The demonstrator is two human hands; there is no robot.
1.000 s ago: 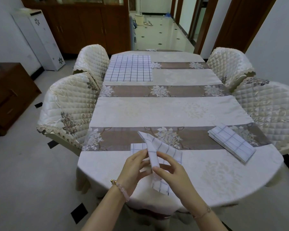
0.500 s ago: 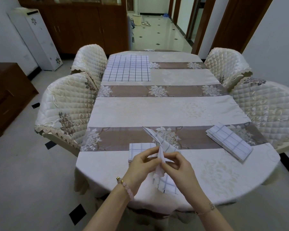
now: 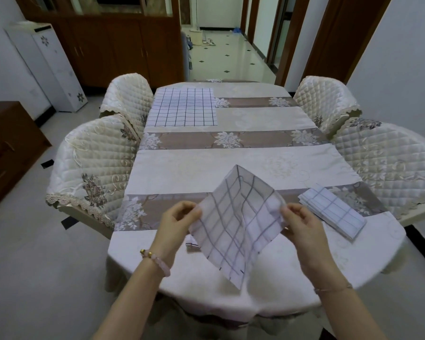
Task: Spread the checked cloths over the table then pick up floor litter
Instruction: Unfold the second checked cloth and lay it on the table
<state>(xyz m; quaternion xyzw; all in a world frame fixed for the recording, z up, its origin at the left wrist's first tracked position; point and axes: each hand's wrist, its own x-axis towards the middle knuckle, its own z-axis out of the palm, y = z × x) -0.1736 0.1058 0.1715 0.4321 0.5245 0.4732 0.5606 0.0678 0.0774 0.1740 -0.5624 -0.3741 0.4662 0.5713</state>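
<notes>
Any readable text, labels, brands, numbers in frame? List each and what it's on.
None readable anywhere in view.
No lettering on the held cloth, spread cloth or folded cloth: grid lines only.
No words on the white cabinet: flower motifs only.
No text on the tablecloth: floral pattern only.

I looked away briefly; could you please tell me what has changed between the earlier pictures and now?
The left hand and right hand have drawn apart, each pinching an edge of the checked cloth, which has opened from a narrow fold into a wide sheet above the table. Nothing was let go. The spread cloth at the far end and the folded cloth on the right lie as before.
</notes>
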